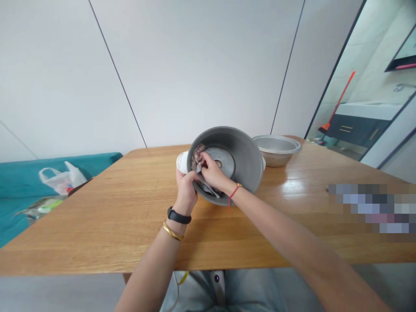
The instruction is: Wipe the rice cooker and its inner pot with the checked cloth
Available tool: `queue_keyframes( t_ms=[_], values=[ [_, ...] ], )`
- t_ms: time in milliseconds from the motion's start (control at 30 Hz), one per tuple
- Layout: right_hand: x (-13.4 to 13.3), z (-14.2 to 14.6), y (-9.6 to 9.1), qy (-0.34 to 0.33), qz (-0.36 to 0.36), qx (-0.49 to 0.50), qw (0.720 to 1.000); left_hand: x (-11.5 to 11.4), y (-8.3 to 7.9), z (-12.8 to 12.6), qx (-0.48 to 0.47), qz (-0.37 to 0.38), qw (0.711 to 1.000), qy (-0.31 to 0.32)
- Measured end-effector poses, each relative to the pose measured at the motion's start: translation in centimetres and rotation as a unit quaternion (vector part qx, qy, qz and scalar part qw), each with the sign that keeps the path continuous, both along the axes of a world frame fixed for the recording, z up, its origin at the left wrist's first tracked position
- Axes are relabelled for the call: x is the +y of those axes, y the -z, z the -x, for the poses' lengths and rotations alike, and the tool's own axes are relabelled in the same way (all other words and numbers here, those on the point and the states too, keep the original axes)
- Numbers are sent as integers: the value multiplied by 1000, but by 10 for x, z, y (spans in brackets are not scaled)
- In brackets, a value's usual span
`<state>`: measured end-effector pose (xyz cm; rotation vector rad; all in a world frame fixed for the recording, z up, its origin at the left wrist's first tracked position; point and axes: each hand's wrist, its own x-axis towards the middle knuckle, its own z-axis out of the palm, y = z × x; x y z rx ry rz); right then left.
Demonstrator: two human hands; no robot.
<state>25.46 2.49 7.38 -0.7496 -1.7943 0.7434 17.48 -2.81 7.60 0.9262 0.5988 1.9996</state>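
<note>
A grey round pot [248, 167] with white side handles is tilted so that its inside faces me, over the wooden table. My left hand [186, 187] is closed on its left rim, by the white handle [182, 162]. Inside the pot, my right hand [214, 171] is closed on a crumpled brownish-grey cloth [197, 157], pressed against the left inner wall. Part of the cloth hangs down toward the lower rim. A metal disc [225, 158] with a round centre piece shows in the pot's bottom, partly hidden by my right hand.
Behind the pot on the right stands a silver metal basin [277, 151] on the wooden table [146, 203]. A pixelated patch covers the table's right side. A white plastic bag [63, 178] lies on the teal sofa [97, 162] to the left. A white wall rises behind.
</note>
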Motion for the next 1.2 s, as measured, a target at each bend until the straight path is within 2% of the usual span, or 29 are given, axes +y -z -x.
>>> queue_keyframes(
  t_ms=[67, 100, 167, 233, 300, 333, 367, 400, 467, 567, 633, 700, 767, 800, 833, 900, 967, 1000, 1067, 1167, 1200],
  values=[
    [-14, -24, 2, -68, -11, -144, 987, 3, 0, 4, -10, 5, 1000, -13],
    [-22, -38, -1, -89, -10, -223, 971, 4, 0, 6, -10, 8, 1000, -22],
    [-36, -63, -11, -85, -16, -391, 916, 5, -2, 8, 0, 9, 999, -30],
    [-48, -81, -23, -9, -43, -551, 833, 4, -5, 10, 14, 6, 1000, -12],
    [-55, -94, -35, 108, -93, -653, 744, 2, -7, 9, 22, 6, 1000, 17],
    [-56, -98, -39, 155, -125, -671, 714, 0, -7, 9, 22, 8, 999, 25],
    [-54, -102, -43, 189, -160, -669, 701, -1, -8, 8, 20, 11, 999, 26],
    [-52, -105, -46, 213, -196, -649, 703, -2, -8, 8, 17, 16, 999, 23],
    [-45, -105, -50, 240, -253, -579, 737, -4, -8, 6, 8, 28, 1000, 12],
    [-37, -89, -46, 249, -263, -487, 795, -4, -8, 3, -2, 32, 999, 12],
    [-36, -71, -37, 202, -241, -483, 817, -3, -8, 0, -7, 24, 1000, 10],
    [-38, -56, -30, 117, -220, -509, 824, -1, -8, -1, -13, 23, 1000, -6],
    [-37, -51, -28, 31, -202, -520, 829, 0, -7, -1, -22, 29, 999, -31],
    [-34, -53, -30, 15, -197, -508, 838, 0, -7, -1, -25, 30, 999, -38],
    [-30, -56, -33, 32, -196, -485, 852, 0, -6, 0, -26, 29, 998, -40],
    [-20, -64, -40, 135, -202, -424, 873, -2, -5, 0, -22, 24, 999, -30],
    [-11, -70, -42, 230, -198, -394, 868, -4, -4, -1, -14, 23, 999, -20],
    [-8, -71, -41, 245, -188, -395, 865, -4, -4, -1, -12, 23, 999, -19],
    [-4, -69, -38, 213, -163, -403, 875, -4, -4, -2, -13, 22, 999, -18],
    [-4, -62, -37, 61, -115, -355, 926, -3, -4, -4, -17, 13, 1000, -13],
    [-4, -58, -38, 37, -100, -306, 946, -2, -4, -5, -16, 7, 1000, -10]
  ],
)
